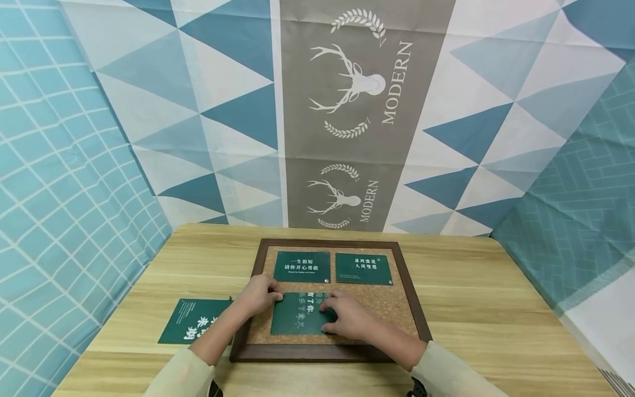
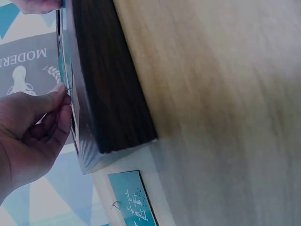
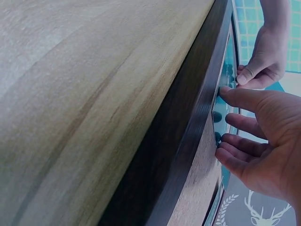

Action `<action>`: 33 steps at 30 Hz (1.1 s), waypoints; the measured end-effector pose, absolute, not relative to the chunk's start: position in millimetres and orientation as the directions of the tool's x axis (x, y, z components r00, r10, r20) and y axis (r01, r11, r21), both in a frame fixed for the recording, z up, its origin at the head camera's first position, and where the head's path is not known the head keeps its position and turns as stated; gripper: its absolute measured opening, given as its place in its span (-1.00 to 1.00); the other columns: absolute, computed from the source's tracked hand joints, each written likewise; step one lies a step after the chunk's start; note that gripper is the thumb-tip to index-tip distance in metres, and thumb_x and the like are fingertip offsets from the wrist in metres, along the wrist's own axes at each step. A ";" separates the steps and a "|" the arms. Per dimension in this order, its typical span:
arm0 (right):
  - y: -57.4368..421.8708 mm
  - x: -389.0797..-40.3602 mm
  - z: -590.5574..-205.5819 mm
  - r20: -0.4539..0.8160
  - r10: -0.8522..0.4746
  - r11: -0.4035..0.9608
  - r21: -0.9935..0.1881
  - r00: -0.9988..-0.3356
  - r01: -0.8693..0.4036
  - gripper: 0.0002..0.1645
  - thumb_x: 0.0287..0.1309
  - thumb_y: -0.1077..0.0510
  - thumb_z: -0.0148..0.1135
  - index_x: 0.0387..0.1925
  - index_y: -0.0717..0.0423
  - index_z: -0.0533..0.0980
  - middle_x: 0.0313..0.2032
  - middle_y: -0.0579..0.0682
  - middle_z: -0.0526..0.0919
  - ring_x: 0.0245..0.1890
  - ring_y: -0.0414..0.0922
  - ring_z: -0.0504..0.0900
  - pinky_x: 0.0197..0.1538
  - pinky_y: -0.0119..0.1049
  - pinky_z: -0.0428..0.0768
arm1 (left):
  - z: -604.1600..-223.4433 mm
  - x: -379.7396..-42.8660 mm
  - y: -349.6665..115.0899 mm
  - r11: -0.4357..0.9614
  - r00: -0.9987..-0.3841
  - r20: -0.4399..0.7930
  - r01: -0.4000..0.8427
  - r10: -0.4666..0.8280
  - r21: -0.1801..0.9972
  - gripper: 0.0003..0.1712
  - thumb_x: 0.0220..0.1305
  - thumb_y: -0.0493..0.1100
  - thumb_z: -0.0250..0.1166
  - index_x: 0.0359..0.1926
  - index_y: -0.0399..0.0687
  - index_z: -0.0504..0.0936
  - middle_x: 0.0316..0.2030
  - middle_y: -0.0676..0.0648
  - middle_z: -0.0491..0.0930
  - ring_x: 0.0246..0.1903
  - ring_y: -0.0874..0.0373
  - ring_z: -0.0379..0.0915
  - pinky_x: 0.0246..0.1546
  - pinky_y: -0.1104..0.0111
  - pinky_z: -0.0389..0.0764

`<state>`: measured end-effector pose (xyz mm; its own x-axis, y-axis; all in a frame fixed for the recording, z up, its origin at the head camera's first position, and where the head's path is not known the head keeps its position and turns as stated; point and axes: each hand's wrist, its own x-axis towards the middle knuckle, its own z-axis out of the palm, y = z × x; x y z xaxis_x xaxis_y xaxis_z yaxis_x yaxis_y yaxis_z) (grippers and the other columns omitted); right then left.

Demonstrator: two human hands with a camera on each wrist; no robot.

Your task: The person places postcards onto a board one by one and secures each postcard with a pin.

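A green card [image 1: 296,317] with white characters lies on the lower left part of a cork board [image 1: 387,309] with a dark brown frame [image 1: 317,352]. At the card's upper left corner my left hand [image 1: 259,295] pinches a pushpin between thumb and forefinger. Its thin shaft shows at the fingertips in the left wrist view, the head hidden by the fingers. My right hand [image 1: 349,314] rests spread fingertips on the card's right side. In the right wrist view the fingers [image 3: 249,125] touch its surface.
Two green cards [image 1: 302,267] [image 1: 364,268] sit along the board's top, each with a shiny pin at its lower right corner. Another green card [image 1: 186,314] lies on the wooden table [image 1: 476,309] left of the board, partly behind my left forearm. Patterned cloth [image 1: 238,110] hangs behind.
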<state>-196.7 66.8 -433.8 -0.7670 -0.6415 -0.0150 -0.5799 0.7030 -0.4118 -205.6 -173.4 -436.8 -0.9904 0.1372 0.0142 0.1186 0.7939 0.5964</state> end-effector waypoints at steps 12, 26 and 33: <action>67.3 -197.7 -432.9 -0.012 -0.650 0.696 -0.411 -0.760 -0.589 -0.61 -0.02 0.04 0.41 -0.14 0.11 0.60 -0.15 -0.03 0.53 -0.20 -0.15 0.53 -0.19 -0.33 0.54 | -435.6 -205.7 -172.6 0.805 -0.989 0.028 0.135 0.145 0.578 -0.90 0.13 -0.28 0.30 -0.50 -0.10 0.68 -0.45 0.00 0.59 -0.50 0.24 0.38 -0.53 0.39 0.40; 67.3 -196.6 -431.7 -0.008 -0.666 0.681 -0.413 -0.746 -0.604 -0.61 -0.02 0.05 0.41 -0.13 0.13 0.60 -0.16 -0.03 0.53 -0.16 -0.11 0.55 -0.17 -0.33 0.54 | -436.5 -204.4 -170.6 0.820 -0.985 0.043 0.163 0.167 0.548 -0.91 0.09 -0.32 0.32 -0.51 -0.14 0.70 -0.49 -0.01 0.63 -0.47 0.21 0.51 -0.46 0.37 0.54; 67.6 -197.0 -431.8 -0.002 -0.665 0.679 -0.419 -0.747 -0.603 -0.60 -0.02 0.05 0.41 -0.13 0.14 0.60 -0.17 -0.03 0.53 -0.20 -0.13 0.53 -0.19 -0.34 0.53 | -436.7 -204.5 -173.8 0.804 -0.990 0.016 0.125 0.142 0.582 -0.92 0.12 -0.30 0.31 -0.48 -0.14 0.70 -0.43 -0.02 0.59 -0.46 0.19 0.46 -0.47 0.35 0.49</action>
<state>-197.0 67.6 -431.8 -0.7472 -0.6646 -0.0021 -0.6029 0.6792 -0.4186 -204.5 -173.8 -436.7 -0.9897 0.1419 0.0165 0.1249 0.8036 0.5819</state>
